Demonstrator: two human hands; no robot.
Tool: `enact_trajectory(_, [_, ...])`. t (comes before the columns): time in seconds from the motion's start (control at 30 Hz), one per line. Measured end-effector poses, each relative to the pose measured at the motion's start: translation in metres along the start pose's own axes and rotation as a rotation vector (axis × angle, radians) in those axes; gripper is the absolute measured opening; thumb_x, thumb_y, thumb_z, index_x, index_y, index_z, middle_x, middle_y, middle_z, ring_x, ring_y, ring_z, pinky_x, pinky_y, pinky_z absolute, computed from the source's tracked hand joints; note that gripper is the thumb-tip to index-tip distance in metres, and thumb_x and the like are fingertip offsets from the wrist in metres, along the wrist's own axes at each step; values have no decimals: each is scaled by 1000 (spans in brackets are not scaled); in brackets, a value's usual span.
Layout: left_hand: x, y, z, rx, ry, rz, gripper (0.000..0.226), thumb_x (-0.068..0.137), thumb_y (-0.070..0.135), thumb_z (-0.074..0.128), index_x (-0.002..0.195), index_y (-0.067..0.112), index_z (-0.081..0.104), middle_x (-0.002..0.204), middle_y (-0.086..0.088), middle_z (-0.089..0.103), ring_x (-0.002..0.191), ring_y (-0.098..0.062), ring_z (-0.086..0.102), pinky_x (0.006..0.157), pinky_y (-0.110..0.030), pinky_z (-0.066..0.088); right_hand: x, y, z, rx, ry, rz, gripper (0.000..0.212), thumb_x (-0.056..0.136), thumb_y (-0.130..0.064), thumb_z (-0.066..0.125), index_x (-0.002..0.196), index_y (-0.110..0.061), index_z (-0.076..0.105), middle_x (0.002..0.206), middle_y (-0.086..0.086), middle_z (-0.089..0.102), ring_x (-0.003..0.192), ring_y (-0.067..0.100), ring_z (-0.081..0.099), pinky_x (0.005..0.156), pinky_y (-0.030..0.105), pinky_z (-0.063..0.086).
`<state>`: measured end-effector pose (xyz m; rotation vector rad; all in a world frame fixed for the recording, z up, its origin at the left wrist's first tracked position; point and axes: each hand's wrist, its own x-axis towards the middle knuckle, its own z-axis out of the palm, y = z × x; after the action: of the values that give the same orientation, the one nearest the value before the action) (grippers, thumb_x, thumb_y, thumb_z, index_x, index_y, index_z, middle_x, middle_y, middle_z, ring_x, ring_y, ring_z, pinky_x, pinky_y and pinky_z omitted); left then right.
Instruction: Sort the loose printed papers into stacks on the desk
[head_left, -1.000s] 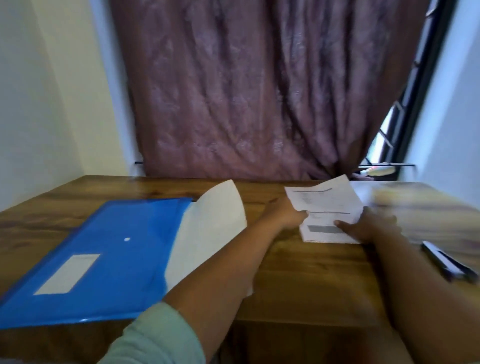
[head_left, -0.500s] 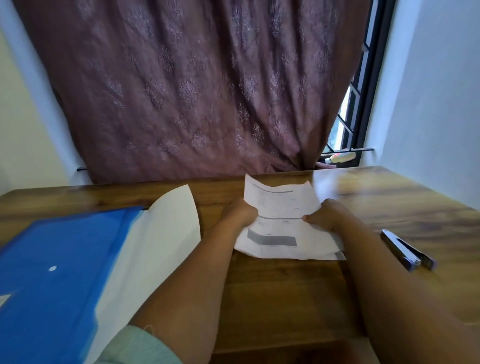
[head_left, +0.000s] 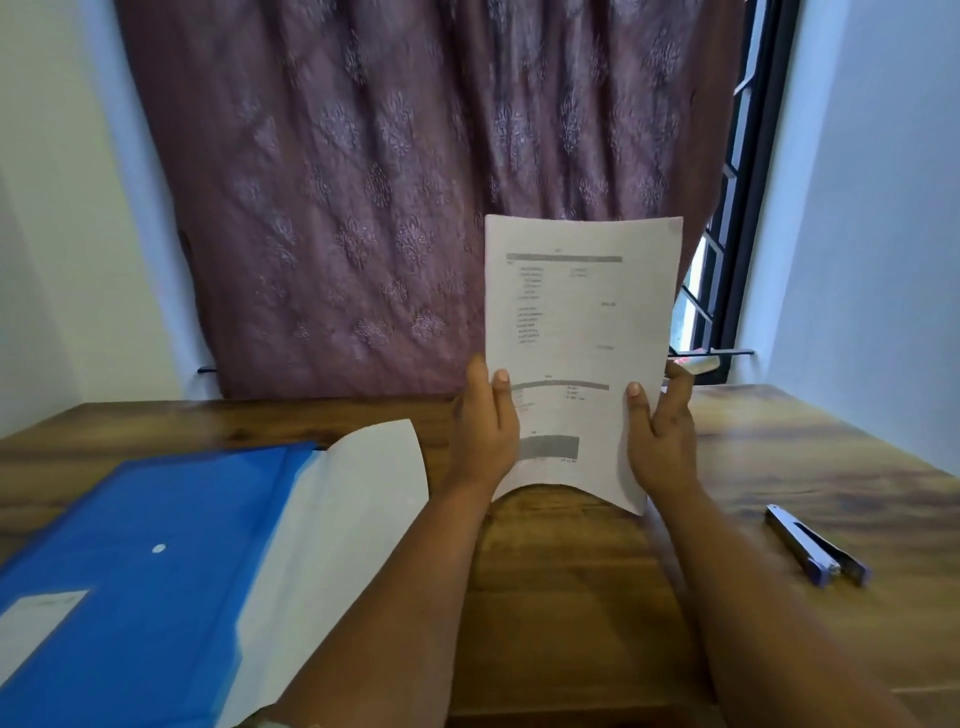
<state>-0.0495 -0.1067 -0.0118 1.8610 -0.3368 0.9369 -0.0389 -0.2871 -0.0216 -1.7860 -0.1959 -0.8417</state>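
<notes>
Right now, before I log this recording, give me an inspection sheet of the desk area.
Surface: wooden desk, bare in the middle.
Job's things: printed papers held upright above the desk; blank sheet sticking out of the blue folder.
Clutter: stapler at right.
Grippers: left hand and right hand grip the papers' lower side edges.
Cables: nothing seen.
Surroundings: maroon curtain, barred window, pale walls.

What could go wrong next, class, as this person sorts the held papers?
1. The printed papers, pinched only at their lower edges by the left hand and right hand, bow and might slip or crease.
2. Sheets set down near the stapler could land crooked on it.
3. A stack might mix with the white sheet by the blue folder.
</notes>
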Motion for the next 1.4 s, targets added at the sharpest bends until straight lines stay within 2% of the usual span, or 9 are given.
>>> enact_trajectory(0.17, [-3, -7, -7, 55, -200, -473, 29, 107, 25, 34, 135, 17, 35, 133, -1, 50, 120, -16, 51, 95, -29, 48, -4, 8, 7, 53, -156, 207, 45, 100, -39, 45, 141, -19, 42, 129, 4, 55, 109, 20, 53, 85, 24, 46])
enact_trajectory(0.4, [14, 19, -61, 121, -243, -452, 26, 106, 17, 36, 129, 15, 46, 130, -2, 54, 112, -17, 52, 96, -33, 47, -4, -15, 10, 244, -233, 366, 41, 99, -32, 54, 138, -22, 47, 128, 3, 60, 110, 24, 60, 95, 41, 50])
enact_trajectory(0.63, [-18, 21, -209, -209, -84, -624, 22, 103, 23, 47, 89, 17, 63, 83, -2, 72, 68, -14, 64, 67, -30, 52, -23, -71, 51, 250, -594, 457, 13, 96, -15, 60, 106, -10, 64, 88, 0, 72, 60, 6, 64, 42, 9, 42])
enact_trajectory(0.73, [-42, -22, -250, 549, -124, -660, 23, 98, 40, 54, 99, 18, 60, 110, -12, 70, 93, -26, 65, 83, -39, 49, -36, -76, 79, 287, -747, 650, 15, 93, 2, 59, 78, 2, 61, 59, 6, 63, 40, 8, 57, 36, 14, 42])
enact_trajectory(0.87, [-78, -44, -256, 1076, -482, -773, 76, 75, 70, 63, 124, 13, 54, 133, -11, 55, 120, -30, 54, 95, -39, 47, -56, -79, 104, 101, -892, 685, 19, 91, 6, 59, 73, 1, 55, 64, 11, 61, 50, 12, 60, 39, 16, 48])
enact_trajectory(0.93, [-86, -47, -248, 1071, -448, -730, 66, 73, 71, 61, 109, 16, 58, 123, -9, 58, 110, -29, 57, 83, -36, 48, -55, -84, 100, 15, -891, 691, 15, 90, -6, 63, 80, 4, 57, 64, 14, 68, 50, 13, 63, 49, 22, 54])
enact_trajectory(1.1, [-87, -45, -249, 1040, -382, -665, 47, 80, 63, 55, 89, 16, 53, 97, -1, 53, 93, -24, 55, 72, -32, 43, -48, -74, 106, -212, -1046, 622, 41, 94, -24, 61, 125, 2, 52, 119, 20, 61, 106, 36, 59, 99, 48, 45])
enact_trajectory(1.27, [-87, -41, -250, 1056, -305, -558, 43, 97, 48, 41, 76, 11, 50, 88, -9, 56, 79, -21, 50, 67, -31, 39, -61, -83, 114, -264, -1085, 582, 27, 97, -7, 55, 122, -1, 47, 99, 7, 53, 82, 18, 51, 89, 39, 40])
enact_trajectory(1.4, [-82, -42, -253, 1003, -228, -520, 38, 100, 35, 38, 73, 11, 46, 82, -11, 55, 73, -19, 48, 62, -31, 36, -56, -74, 104, -294, -1050, 680, 43, 80, -19, 78, 115, -4, 58, 112, 19, 64, 102, 34, 61, 92, 42, 52])
